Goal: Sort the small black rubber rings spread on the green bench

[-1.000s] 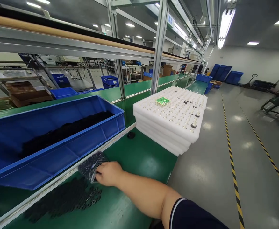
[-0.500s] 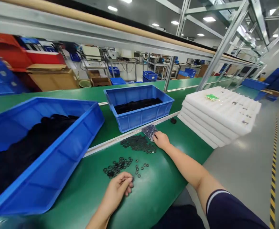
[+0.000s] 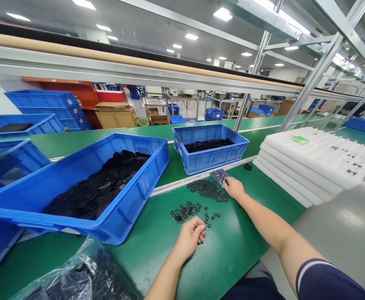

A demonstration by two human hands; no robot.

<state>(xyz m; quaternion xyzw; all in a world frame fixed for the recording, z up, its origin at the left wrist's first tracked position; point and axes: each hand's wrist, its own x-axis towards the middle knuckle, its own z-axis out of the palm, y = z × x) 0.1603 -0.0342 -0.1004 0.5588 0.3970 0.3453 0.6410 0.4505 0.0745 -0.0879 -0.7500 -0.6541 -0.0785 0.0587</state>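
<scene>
- while our left hand (image 3: 189, 238) rests on the green bench (image 3: 238, 241), its fingers (image 3: 198, 227) curl in towards the palm; nothing shows between them, but we cannot tell whether they hide a ring.
- at the lower left, a clear bag (image 3: 76, 273) of dark rings lies on the bench, close to us.
- a thin scatter of black rings (image 3: 185, 211) lies just above our left hand, well within its reach.
- our right hand (image 3: 234, 188) lies low on the bench, its fingertips (image 3: 228, 182) at the edge of a dark printed packet (image 3: 219, 177); they may be pinching it lightly, but we cannot tell.
- a denser heap of rings (image 3: 208, 189) lies just below the packet, beside our right hand; parts this small seem best handled with low, light fingers, so the heap is not pushed apart.
- a lone black disc (image 3: 248, 167) sits on the bench beyond the packet.
- to the left, a big blue crate (image 3: 138, 196) holds black discs (image 3: 98, 187).
- behind the packet, a smaller blue crate (image 3: 207, 160) holds dark parts (image 3: 207, 146).
- to the right, white foam trays (image 3: 310, 171) stand stacked, a green circuit board (image 3: 301, 139) on top.
- farther off, more blue crates (image 3: 213, 113) stand beyond an aluminium rack (image 3: 313, 79).
</scene>
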